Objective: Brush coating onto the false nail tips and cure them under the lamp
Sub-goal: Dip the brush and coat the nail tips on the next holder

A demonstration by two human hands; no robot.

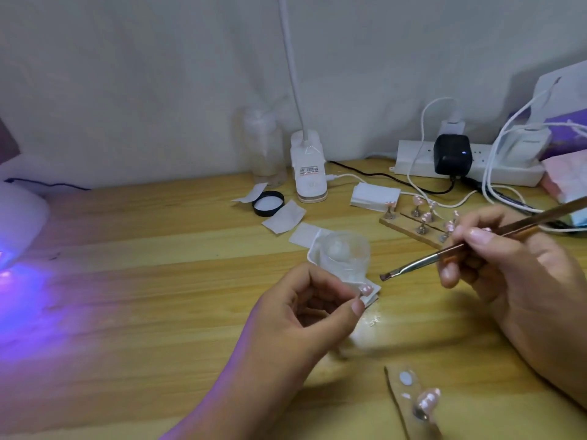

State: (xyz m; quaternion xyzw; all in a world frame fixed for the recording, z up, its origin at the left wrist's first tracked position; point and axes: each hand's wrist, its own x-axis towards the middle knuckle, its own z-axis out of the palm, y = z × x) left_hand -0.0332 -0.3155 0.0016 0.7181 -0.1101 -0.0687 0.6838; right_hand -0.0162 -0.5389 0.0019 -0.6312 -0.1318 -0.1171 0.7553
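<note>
Over the wooden table (158,249) we pinch one pink false nail tip (365,290) between thumb and forefinger of our left hand (305,315), the other fingers loosely curled. Our right hand (514,258) grips the brush (444,253) like a pen, bristles near that tip, not touching. At far left the curing lamp (19,217) glows violet

Left hand (305,309): fingers (330,277) and thumb pinch a pink nail tip (366,290) above the worktop (158,281).
Right hand (508,265): grips a brush (444,254) like a pen, with the bristles pointing left, near the nail tip but not touching it.
Glass dish (346,252): sits on a white wipe (313,254), just behind the left hand.
Wooden rack (409,230): farther back on the right, carrying more tips on pegs.
Curing lamp (19,217): at the far left edge, casting a violet glow on the wood.
</note>
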